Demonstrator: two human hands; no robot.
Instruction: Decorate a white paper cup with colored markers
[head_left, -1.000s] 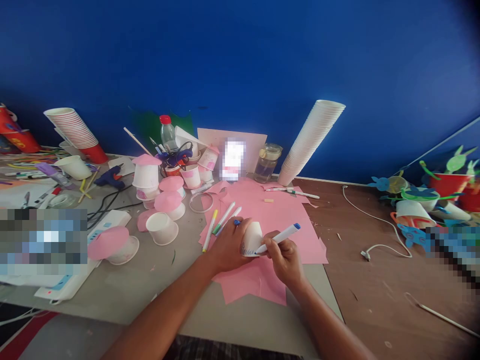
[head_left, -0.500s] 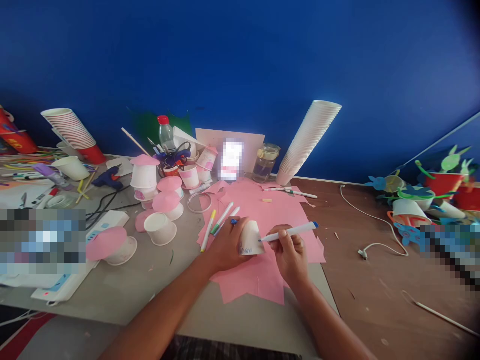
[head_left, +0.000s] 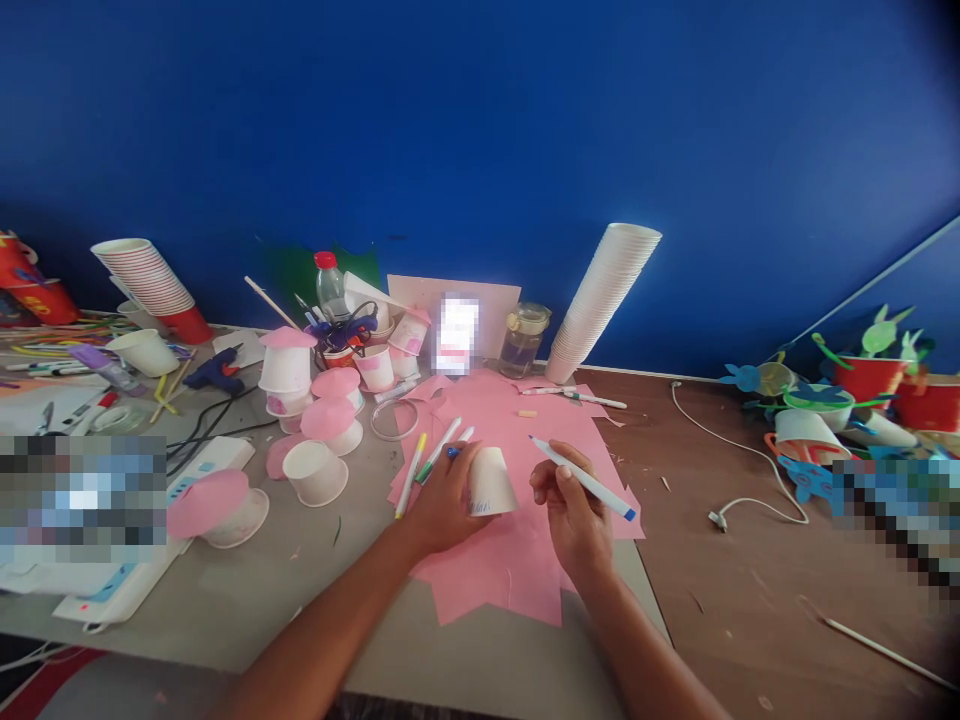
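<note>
Head view — and the pen [head_left: 600,490] is off the cup [head_left: 495,478]! A second ago its tip was on the cup's side, down by the rim; now the right hand [head_left: 581,520] has drawn it well clear, tip angled up and away, blue end slanting down to the right. Those fingers grip the barrel, while the left hand [head_left: 446,508] has its fingers wrapped round the cup, mouth down over the pink paper [head_left: 495,580] on the worktop [head_left: 405,645]; resting or lifted, I can't tell. Blue strokes [head_left: 480,507] line its lower edge, bare white beside them — so this looks like a break in the marking, not the end.
</note>
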